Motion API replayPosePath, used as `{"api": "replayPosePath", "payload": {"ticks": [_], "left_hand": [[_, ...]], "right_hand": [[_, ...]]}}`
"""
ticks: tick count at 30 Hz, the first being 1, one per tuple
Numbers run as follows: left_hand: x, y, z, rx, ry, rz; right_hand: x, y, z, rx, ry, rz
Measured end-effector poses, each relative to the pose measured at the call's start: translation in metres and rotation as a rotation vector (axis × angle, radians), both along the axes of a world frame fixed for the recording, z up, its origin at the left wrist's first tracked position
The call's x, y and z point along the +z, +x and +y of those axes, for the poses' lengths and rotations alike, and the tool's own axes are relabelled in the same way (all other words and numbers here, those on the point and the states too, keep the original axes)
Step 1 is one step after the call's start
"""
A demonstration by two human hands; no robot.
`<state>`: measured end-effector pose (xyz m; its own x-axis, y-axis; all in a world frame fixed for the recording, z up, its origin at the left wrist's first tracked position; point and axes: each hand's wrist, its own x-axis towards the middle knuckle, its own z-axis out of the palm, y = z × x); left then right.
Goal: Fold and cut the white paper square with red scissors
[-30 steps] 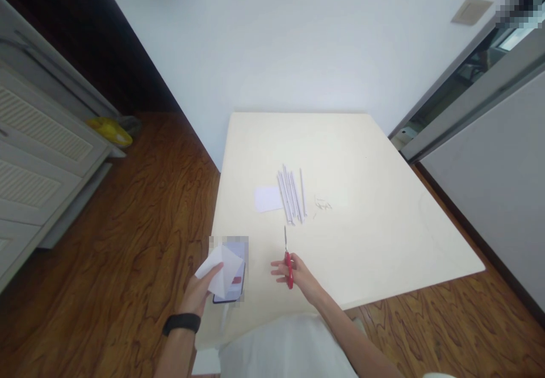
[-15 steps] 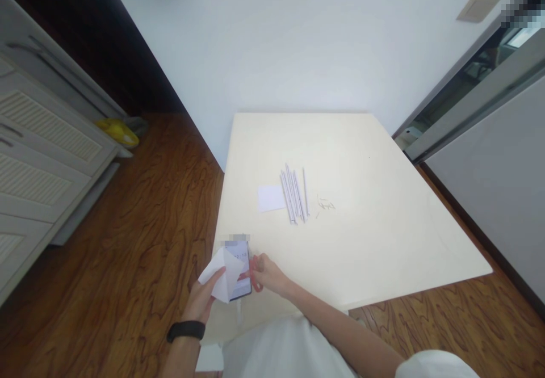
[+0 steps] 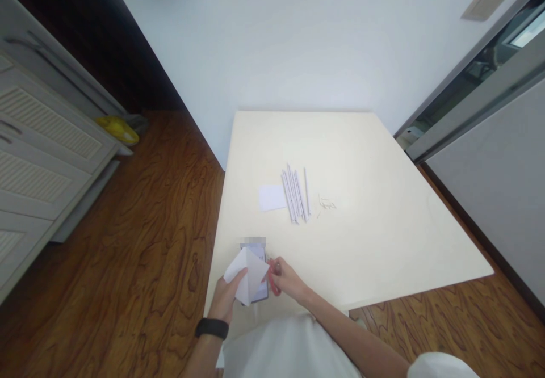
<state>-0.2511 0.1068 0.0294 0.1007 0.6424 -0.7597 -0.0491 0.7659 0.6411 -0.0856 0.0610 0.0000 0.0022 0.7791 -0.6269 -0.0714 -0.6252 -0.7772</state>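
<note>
Near the front left edge of the table, my left hand [image 3: 225,298] grips a folded sheet of white paper [image 3: 255,273], thumb on top. Behind the paper is a phone [image 3: 260,294] with a lit screen, partly covered; whether my left fingers hold it too is hidden. My right hand [image 3: 287,280] is closed around red-handled scissors [image 3: 273,281], just right of the phone. Their blades are hard to make out. Farther up the table lie several thin rolled paper sticks [image 3: 294,196], side by side, one a little apart.
A square stack of white paper [image 3: 271,197] lies left of the sticks. To their right are small thin scraps [image 3: 327,203]. The cream table [image 3: 383,225] stands against a white wall [image 3: 298,37]. White cabinets [image 3: 46,145] are on the left, beyond the wooden floor [image 3: 170,196].
Both hands have shifted right, and the folded paper, phone and scissors moved along with them. The paper now covers more of the phone's screen. The sticks and scraps stayed in place.
</note>
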Motion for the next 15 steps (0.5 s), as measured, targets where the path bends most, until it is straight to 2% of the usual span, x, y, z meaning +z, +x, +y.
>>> {"api": "replayPosePath", "payload": {"ticks": [3,6,11,15], "left_hand": [[0.002,0.034,-0.017,-0.023,-0.011,-0.075],[0.0,0.075,-0.027,-0.017,-0.016,-0.16],[-0.006,0.146,-0.033,-0.035,-0.038,-0.343],[-0.007,0.19,-0.034,-0.056,-0.067,-0.488]], "right_hand": [[0.001,0.029,-0.008,-0.049,-0.058,-0.116],[0.004,0.071,-0.018,-0.102,-0.111,-0.234],[0.013,0.137,-0.031,-0.156,-0.187,-0.454],[0.022,0.169,-0.034,-0.172,-0.245,-0.687]]}}
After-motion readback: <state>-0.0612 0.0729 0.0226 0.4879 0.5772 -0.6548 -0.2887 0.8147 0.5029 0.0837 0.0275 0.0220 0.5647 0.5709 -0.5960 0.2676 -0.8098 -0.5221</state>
